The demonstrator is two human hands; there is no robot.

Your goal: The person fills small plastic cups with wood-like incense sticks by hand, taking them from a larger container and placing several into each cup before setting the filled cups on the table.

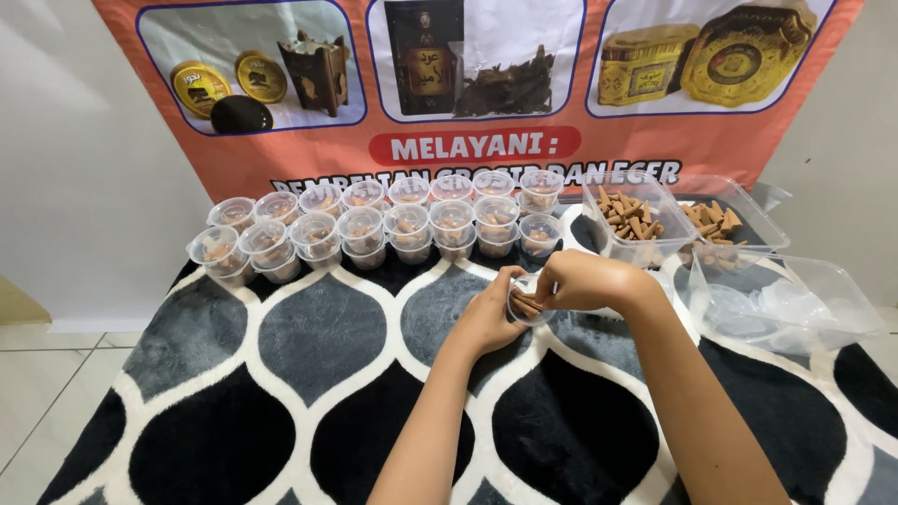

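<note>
Both your hands meet over the rug, just in front of the rows of cups. Your left hand [488, 313] is curled round a small clear plastic cup [526, 307], cradling it from below and the side, tipped a bit toward you. Your right hand [582, 279] comes over the top with fingers bent down at the cup's mouth, touching the brown incense cones [527, 303] poking out of it; can't tell if it's actually pinching one or just pressing them in.

Just beyond your hands sit two rows of filled little cups [383, 223], some stacked, running left to right along the far edge of the black, grey and white patterned rug [318, 374]. To your right there's a clear tub of loose cones [632, 220], another shallower tray with cones [725, 217] beside it, and nearer you a clear container of empty cups [786, 304]. An orange banner [281, 154] hangs on the wall behind it all.
</note>
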